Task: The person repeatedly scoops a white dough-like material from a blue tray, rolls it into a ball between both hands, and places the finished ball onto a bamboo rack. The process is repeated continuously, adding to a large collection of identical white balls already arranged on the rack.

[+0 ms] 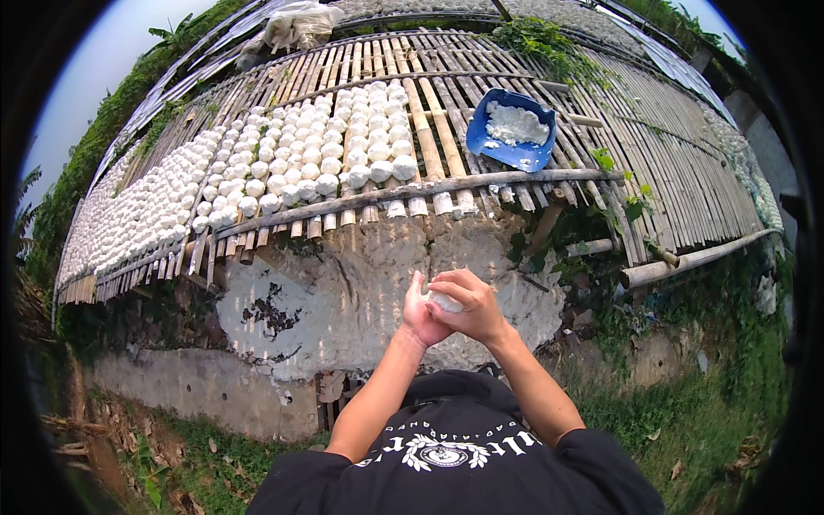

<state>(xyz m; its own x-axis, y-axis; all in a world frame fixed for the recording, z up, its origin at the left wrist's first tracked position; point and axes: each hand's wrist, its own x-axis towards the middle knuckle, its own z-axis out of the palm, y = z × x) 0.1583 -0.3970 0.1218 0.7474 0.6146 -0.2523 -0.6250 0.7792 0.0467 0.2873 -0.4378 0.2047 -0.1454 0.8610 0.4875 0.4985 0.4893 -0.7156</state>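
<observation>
Between my two hands, in front of my chest, is a lump of white paste (446,302), partly hidden by my fingers. My left hand (420,316) cups it from the left, with the palm turned toward it. Curled over its top and right side is my right hand (474,307). Beyond them on the bamboo rack stands a blue scoop-shaped container (529,160) holding crumbly white paste (515,124). Rows of white balls (330,165) cover the rack to its left.
A bamboo pole (412,190) runs along the near edge of the slatted rack (438,129). Green vines (536,47) grow over it at the back. Crusted white residue (360,292) covers the ground below, near a low concrete wall (206,390). A plastic sack (300,24) lies far left.
</observation>
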